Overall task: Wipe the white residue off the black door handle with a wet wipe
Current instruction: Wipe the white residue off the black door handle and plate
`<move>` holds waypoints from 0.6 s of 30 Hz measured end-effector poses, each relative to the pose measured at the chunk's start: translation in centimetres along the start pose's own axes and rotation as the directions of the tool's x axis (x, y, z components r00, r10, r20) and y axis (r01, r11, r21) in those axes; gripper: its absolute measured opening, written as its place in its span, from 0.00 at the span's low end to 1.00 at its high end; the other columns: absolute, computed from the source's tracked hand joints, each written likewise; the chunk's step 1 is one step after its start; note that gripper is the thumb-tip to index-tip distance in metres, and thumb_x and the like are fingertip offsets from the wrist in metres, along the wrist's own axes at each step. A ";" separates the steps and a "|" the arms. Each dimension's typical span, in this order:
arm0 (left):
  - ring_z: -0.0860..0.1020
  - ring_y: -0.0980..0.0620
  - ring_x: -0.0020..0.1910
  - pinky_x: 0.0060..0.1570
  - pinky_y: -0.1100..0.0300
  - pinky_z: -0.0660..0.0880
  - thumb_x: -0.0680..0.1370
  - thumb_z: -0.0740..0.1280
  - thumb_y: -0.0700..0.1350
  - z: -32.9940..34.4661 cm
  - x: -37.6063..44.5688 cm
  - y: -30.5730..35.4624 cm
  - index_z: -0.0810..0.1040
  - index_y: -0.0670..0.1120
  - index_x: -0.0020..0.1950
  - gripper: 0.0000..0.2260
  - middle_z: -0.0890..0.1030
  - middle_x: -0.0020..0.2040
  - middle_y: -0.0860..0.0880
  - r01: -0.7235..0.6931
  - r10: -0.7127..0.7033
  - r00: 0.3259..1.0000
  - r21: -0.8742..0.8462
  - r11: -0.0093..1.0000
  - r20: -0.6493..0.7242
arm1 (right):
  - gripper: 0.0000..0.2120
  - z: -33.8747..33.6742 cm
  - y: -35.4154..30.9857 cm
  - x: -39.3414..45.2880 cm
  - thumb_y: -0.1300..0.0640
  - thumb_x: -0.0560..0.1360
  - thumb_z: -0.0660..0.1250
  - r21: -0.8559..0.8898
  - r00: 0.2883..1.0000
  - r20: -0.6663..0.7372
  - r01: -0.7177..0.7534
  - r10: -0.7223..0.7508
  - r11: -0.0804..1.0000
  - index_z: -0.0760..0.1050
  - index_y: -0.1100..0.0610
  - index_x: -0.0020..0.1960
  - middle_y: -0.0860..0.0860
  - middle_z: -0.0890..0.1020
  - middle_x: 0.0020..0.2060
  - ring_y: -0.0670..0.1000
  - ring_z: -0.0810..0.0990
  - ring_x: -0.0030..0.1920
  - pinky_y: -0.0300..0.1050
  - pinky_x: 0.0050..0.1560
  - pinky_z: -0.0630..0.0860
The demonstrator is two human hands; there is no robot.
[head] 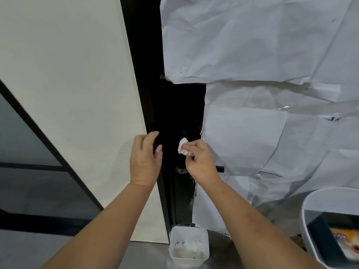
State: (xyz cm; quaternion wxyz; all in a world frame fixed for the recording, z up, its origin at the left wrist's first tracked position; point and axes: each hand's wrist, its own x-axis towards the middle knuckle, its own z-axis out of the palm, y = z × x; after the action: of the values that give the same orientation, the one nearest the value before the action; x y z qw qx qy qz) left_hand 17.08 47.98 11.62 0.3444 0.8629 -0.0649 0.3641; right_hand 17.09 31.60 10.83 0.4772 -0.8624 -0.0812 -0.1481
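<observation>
Hands: left hand curled round black door edge; right hand pinching wet wipe above black door handle. Risk: the small wad may slip, or miss the residue.

Matt black door, crumpled paper, soft wipe, smooth plastic.

The door is a matt black surface, and the door handle low on it looks like matt black metal. Right of the door, white paper sheets hang creased and dull, with glossy clear tape. The wet wipe is soft, crumpled white cloth-like fabric. Below the door, 1 small white bin looks like smooth plastic.
</observation>
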 end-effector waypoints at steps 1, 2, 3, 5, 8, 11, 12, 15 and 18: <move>0.77 0.48 0.42 0.42 0.61 0.76 0.73 0.73 0.33 0.2 -0.1 -0.4 0.79 0.42 0.61 0.18 0.77 0.48 0.45 -0.141 0.140 0.990 0.044 0.989 0.031 | 0.17 0.0 -0.1 0.0 0.70 0.73 0.64 0.016 0.999 0.010 -0.038 0.038 0.999 0.79 0.54 0.56 0.42 0.72 0.49 0.41 0.75 0.50 0.26 0.47 0.71; 0.77 0.48 0.41 0.42 0.61 0.76 0.72 0.73 0.31 0.4 -0.1 -0.8 0.82 0.41 0.59 0.17 0.79 0.45 0.45 -0.252 0.248 0.967 0.075 0.965 0.056 | 0.15 0.1 -0.2 0.0 0.68 0.74 0.64 0.015 0.998 0.023 -0.066 0.065 0.998 0.79 0.53 0.54 0.43 0.72 0.49 0.41 0.75 0.48 0.25 0.46 0.71; 0.78 0.48 0.40 0.41 0.60 0.77 0.71 0.74 0.31 0.6 -0.1 -1.0 0.83 0.40 0.58 0.16 0.81 0.44 0.45 -0.315 0.309 0.948 0.085 0.945 0.079 | 0.13 0.1 -0.2 0.0 0.66 0.75 0.64 0.004 0.996 0.033 -0.088 0.088 0.996 0.79 0.50 0.51 0.45 0.73 0.48 0.41 0.75 0.45 0.26 0.43 0.71; 0.81 0.48 0.41 0.44 0.60 0.79 0.72 0.75 0.34 0.8 -0.1 -0.9 0.83 0.41 0.58 0.15 0.83 0.45 0.46 -0.358 0.349 0.929 0.059 0.932 0.124 | 0.11 -0.1 -0.2 0.2 0.64 0.75 0.63 0.017 0.990 0.024 -0.140 0.140 0.990 0.76 0.48 0.45 0.48 0.75 0.45 0.42 0.75 0.40 0.28 0.37 0.70; 0.82 0.48 0.44 0.47 0.57 0.81 0.74 0.74 0.38 0.7 -0.2 -0.2 0.82 0.43 0.62 0.17 0.84 0.48 0.47 -0.309 0.312 0.923 -0.053 0.950 0.226 | 0.10 -0.4 -0.9 0.0 0.66 0.75 0.63 0.089 0.979 -0.014 -0.203 0.205 0.975 0.74 0.51 0.49 0.48 0.77 0.44 0.45 0.77 0.43 0.31 0.40 0.72; 0.82 0.50 0.48 0.47 0.56 0.80 0.76 0.72 0.42 0.5 0.1 0.2 0.81 0.46 0.64 0.16 0.84 0.52 0.50 -0.252 0.276 0.903 -0.114 0.961 0.328 | 0.10 -0.3 -1.7 0.0 0.68 0.74 0.65 0.147 0.971 -0.024 -0.232 0.238 0.961 0.72 0.58 0.53 0.49 0.76 0.40 0.44 0.75 0.38 0.29 0.36 0.72; 0.82 0.51 0.49 0.47 0.56 0.80 0.77 0.71 0.43 0.6 0.1 0.3 0.81 0.47 0.63 0.15 0.83 0.53 0.51 -0.263 0.286 0.890 -0.112 0.958 0.355 | 0.10 -0.4 -1.9 0.0 0.66 0.74 0.66 0.156 0.969 -0.017 -0.241 0.246 0.958 0.71 0.59 0.54 0.50 0.76 0.40 0.45 0.74 0.37 0.29 0.34 0.71; 0.80 0.50 0.48 0.44 0.55 0.79 0.77 0.71 0.45 1.2 0.1 0.3 0.85 0.48 0.55 0.08 0.82 0.52 0.51 -0.308 0.301 0.857 -0.053 0.950 0.417 | 0.13 -0.5 -1.8 0.0 0.62 0.73 0.70 0.018 0.975 0.005 -0.224 0.224 0.974 0.69 0.55 0.54 0.50 0.77 0.41 0.44 0.76 0.39 0.29 0.34 0.72; 0.80 0.49 0.47 0.44 0.56 0.79 0.78 0.70 0.43 1.7 -0.3 0.1 0.85 0.44 0.51 0.06 0.82 0.54 0.50 -0.297 0.267 0.848 -0.007 0.955 0.458 | 0.12 -0.9 -1.1 0.1 0.60 0.73 0.70 -0.123 0.970 0.015 -0.238 0.242 0.963 0.73 0.54 0.55 0.50 0.78 0.46 0.45 0.77 0.44 0.31 0.39 0.72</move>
State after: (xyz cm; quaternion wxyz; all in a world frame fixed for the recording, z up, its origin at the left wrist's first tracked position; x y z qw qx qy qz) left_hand 17.83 46.79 10.58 0.2346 0.9155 -0.2579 0.2008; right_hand 16.73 31.40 12.18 0.4373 -0.8953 0.0259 -0.0809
